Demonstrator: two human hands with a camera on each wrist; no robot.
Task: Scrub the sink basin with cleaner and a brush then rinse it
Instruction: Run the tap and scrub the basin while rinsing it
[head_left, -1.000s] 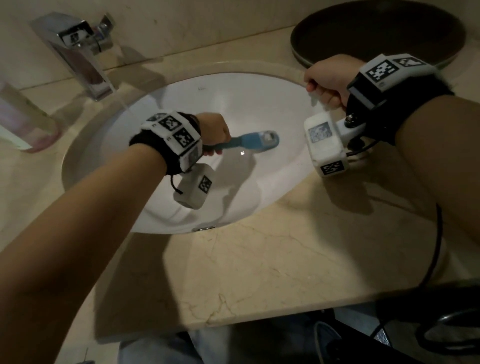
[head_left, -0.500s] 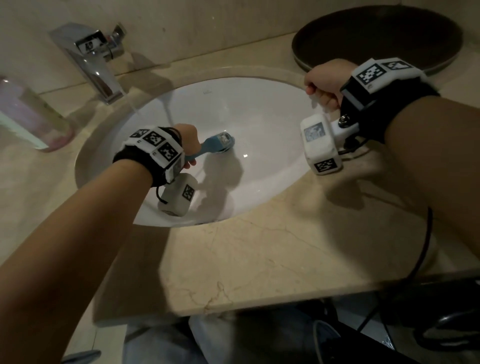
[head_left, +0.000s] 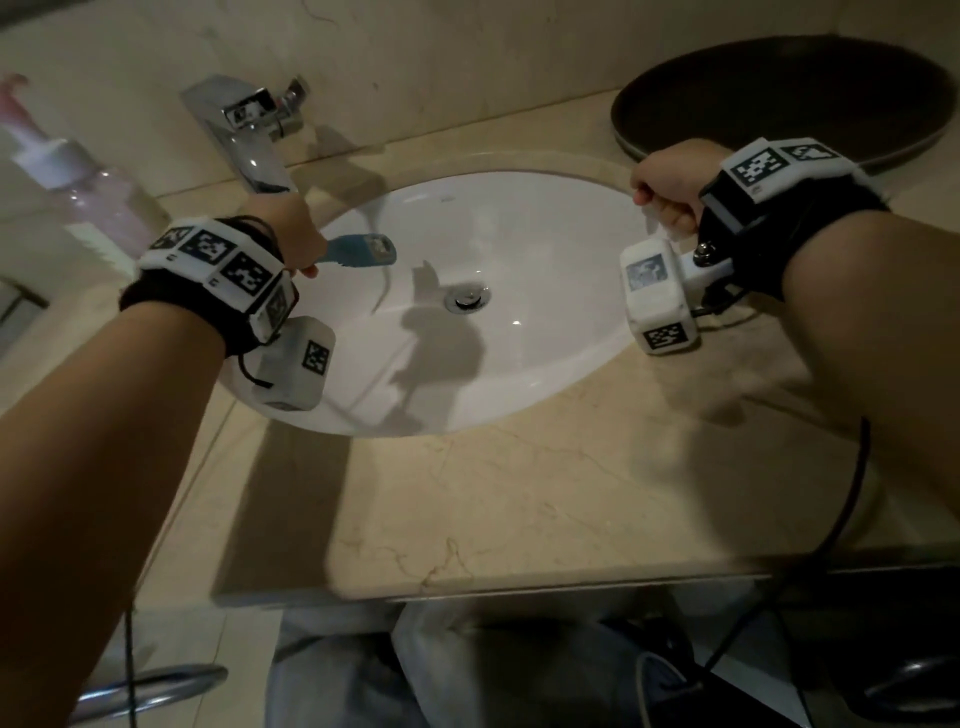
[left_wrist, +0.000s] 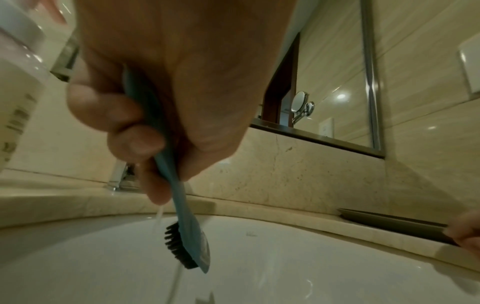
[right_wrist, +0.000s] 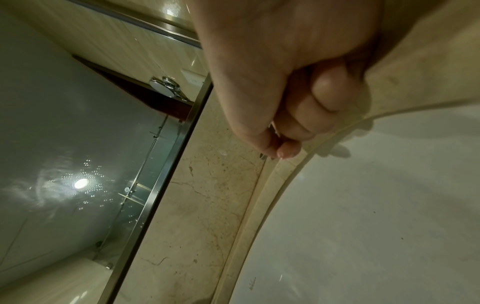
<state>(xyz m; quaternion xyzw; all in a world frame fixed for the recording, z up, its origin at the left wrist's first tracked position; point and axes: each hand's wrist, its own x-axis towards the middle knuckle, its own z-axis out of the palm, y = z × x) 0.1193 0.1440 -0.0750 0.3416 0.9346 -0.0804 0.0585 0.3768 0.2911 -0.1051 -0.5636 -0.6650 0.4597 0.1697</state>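
Observation:
A white oval sink basin (head_left: 524, 228) is set in a beige marble counter, with a metal drain (head_left: 467, 297) at its middle. My left hand (head_left: 291, 234) grips the handle of a blue brush (head_left: 363, 249) with black bristles (left_wrist: 176, 246). The brush head hangs over the basin's left side, just below the chrome faucet (head_left: 249, 135). A thin stream of water (left_wrist: 158, 218) runs past the brush. My right hand (head_left: 670, 182) is curled in a fist on the counter at the basin's right rim; the right wrist view shows its fingers (right_wrist: 327, 90) curled and holding nothing.
A clear pump bottle (head_left: 78, 192) stands on the counter left of the faucet. A dark round tray (head_left: 779, 93) lies at the back right. A mirror (left_wrist: 332, 82) rises above the backsplash. The counter's front edge (head_left: 519, 587) is close to my legs.
My left hand has carried the brush from the basin's middle leftward to under the faucet. The drain is now uncovered. The right fist has stayed at the rim.

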